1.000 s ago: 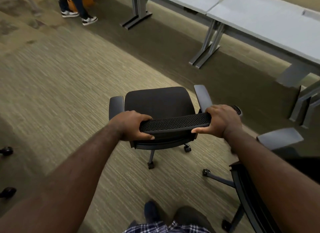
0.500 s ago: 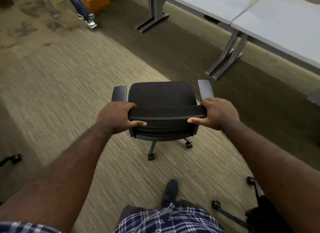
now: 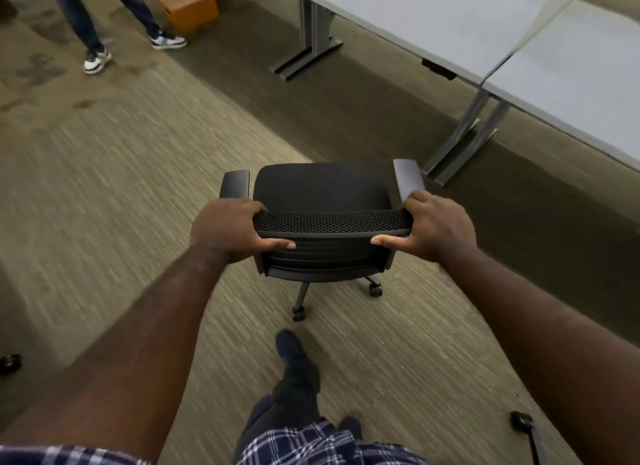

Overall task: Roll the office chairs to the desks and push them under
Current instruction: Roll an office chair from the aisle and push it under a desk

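Spanning both grips, left hand (image 3: 228, 230) and right hand (image 3: 438, 227), the chair backrest (image 3: 332, 224).

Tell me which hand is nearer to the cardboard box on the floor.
Left. The left hand grips the chair backrest at its left end, on the side of the cardboard box; the right hand grips the opposite end, farther away.

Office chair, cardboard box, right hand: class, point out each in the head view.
Office chair (image 3: 322, 187), head view, on the seat cushion.
Cardboard box (image 3: 190, 9), head view, on its front face.
Right hand (image 3: 438, 229), head view, on the back of the hand.
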### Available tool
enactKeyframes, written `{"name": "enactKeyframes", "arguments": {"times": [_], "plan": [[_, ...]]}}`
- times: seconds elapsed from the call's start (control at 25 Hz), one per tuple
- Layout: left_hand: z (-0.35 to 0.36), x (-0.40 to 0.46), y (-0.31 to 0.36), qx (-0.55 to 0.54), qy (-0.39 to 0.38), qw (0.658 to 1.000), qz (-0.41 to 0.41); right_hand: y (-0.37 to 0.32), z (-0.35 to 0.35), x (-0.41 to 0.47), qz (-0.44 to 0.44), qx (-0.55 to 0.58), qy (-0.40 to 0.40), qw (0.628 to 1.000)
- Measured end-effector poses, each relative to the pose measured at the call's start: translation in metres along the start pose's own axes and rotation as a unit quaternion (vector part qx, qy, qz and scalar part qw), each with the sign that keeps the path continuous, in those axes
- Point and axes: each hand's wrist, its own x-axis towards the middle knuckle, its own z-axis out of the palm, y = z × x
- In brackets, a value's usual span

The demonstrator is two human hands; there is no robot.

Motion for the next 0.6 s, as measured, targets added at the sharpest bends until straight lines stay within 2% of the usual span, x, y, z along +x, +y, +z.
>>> {"name": "enactKeyframes", "arguments": {"times": [0.6], "plan": [[0.022, 0.288, -0.138, -0.018, 0.001, 1.000, 0.013, 0.032, 0.014, 0.305, 0.033, -0.023, 0.012, 0.999]]}}
